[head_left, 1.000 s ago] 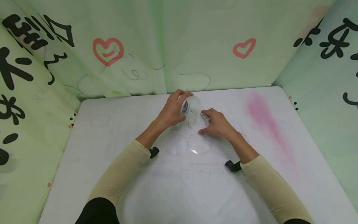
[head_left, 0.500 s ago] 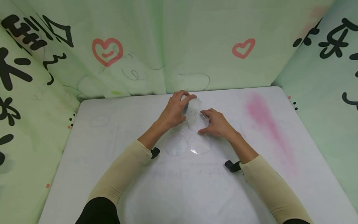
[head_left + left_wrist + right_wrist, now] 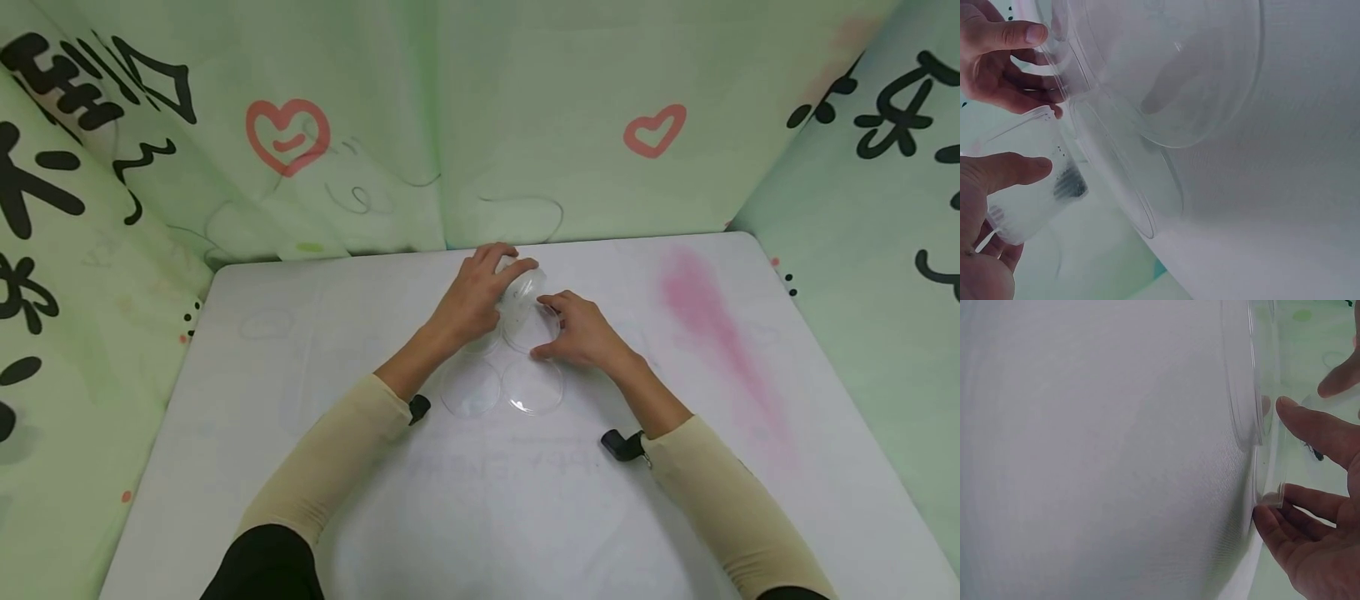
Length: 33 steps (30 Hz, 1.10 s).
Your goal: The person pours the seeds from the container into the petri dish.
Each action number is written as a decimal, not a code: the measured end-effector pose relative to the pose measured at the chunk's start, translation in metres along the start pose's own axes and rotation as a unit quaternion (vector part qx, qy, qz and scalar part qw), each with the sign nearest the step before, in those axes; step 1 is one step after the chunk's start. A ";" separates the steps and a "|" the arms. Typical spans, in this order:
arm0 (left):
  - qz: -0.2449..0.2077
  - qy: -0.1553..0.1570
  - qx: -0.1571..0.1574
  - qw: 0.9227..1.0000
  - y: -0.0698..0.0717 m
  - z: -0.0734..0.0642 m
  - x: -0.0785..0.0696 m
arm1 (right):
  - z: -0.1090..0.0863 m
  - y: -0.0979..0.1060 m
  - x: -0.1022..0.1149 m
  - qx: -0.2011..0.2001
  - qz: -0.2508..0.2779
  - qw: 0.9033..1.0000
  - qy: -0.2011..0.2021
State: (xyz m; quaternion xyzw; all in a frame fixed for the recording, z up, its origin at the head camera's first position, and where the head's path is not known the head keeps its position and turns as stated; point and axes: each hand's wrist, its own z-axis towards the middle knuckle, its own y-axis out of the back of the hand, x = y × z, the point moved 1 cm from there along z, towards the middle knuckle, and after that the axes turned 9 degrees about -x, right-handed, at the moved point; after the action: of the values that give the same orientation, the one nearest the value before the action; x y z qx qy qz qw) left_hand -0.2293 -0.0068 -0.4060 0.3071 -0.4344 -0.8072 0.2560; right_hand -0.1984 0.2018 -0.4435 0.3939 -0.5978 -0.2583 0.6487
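My left hand [image 3: 474, 293] grips a clear plastic cup [image 3: 1032, 181] with dark printed marks, thumb on one side and fingers on the other. The cup is tilted above the rear right petri dish [image 3: 534, 327]. Around that dish's rim curl the thumb and fingers of my right hand [image 3: 581, 330]. A rear left petri dish [image 3: 483, 342] is partly hidden by my left hand. Nearer to me lie a front left petri dish [image 3: 471, 388] and a front right petri dish [image 3: 533, 387], both clear and round.
The dishes rest on a white table [image 3: 465, 500] with a pink stain [image 3: 705, 308] at right. Green curtains [image 3: 510, 108] with red hearts and black lettering hang behind and along both sides. Small black wrist cameras [image 3: 624, 446] sit at the sleeves.
My left hand has shifted slightly right and turned, tilting the cup further toward the rear right dish. The cup's dark marks have turned out of the head view. My right hand stays put.
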 end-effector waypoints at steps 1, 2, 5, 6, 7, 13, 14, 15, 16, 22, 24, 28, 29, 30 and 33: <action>0.002 -0.004 -0.001 1.000 -0.001 0.000 0.000 | 0.000 0.000 0.000 0.000 0.000 1.000 0.000; 0.006 -0.008 -0.002 1.000 -0.001 0.000 0.000 | 0.000 0.000 0.000 -0.001 0.000 1.000 0.001; 0.016 -0.018 -0.007 1.000 -0.002 0.000 -0.001 | 0.000 0.000 0.001 -0.003 0.000 1.000 0.001; 0.020 -0.021 -0.009 1.000 -0.003 0.000 -0.001 | 0.000 0.000 0.001 -0.003 0.000 1.000 0.002; 0.023 -0.025 -0.012 0.999 -0.003 0.000 -0.001 | 0.000 0.000 0.001 -0.003 0.000 1.000 0.002; 0.037 -0.044 -0.022 0.998 -0.005 -0.001 -0.003 | 0.000 0.001 0.000 0.000 -0.001 1.000 0.003; 0.038 -0.047 -0.023 0.998 -0.005 -0.001 -0.003 | 0.000 0.002 0.000 0.001 0.000 1.000 0.003; 0.039 -0.048 -0.023 0.998 -0.005 -0.001 -0.004 | 0.000 0.002 -0.001 0.002 -0.001 1.000 0.004; 0.040 -0.050 -0.024 0.998 -0.005 -0.001 -0.005 | 0.000 0.002 -0.001 0.003 -0.002 1.000 0.004; 0.042 -0.059 -0.018 0.997 -0.006 -0.001 -0.007 | 0.001 0.001 -0.001 0.003 -0.005 1.000 0.002; 0.047 -0.064 -0.013 0.997 -0.006 -0.001 -0.008 | 0.000 0.001 -0.002 0.002 -0.003 1.000 0.002; 0.058 -0.071 -0.008 0.996 -0.006 -0.001 -0.009 | 0.000 0.001 -0.001 0.001 0.001 1.000 -0.001; 0.061 -0.072 -0.008 0.995 -0.006 -0.001 -0.009 | 0.000 0.001 -0.001 0.000 0.001 1.000 -0.001; 0.063 -0.073 -0.008 0.995 -0.006 -0.001 -0.010 | 0.000 0.001 -0.001 0.000 0.000 1.000 0.000; 0.066 -0.078 -0.010 0.995 -0.006 -0.001 -0.010 | -0.001 0.001 0.000 -0.002 -0.002 1.000 0.001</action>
State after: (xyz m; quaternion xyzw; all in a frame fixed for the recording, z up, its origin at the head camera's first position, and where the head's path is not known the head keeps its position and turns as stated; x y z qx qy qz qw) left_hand -0.2225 0.0030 -0.4090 0.2115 -0.4638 -0.8144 0.2773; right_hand -0.1978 0.2026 -0.4430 0.3940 -0.5955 -0.2607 0.6498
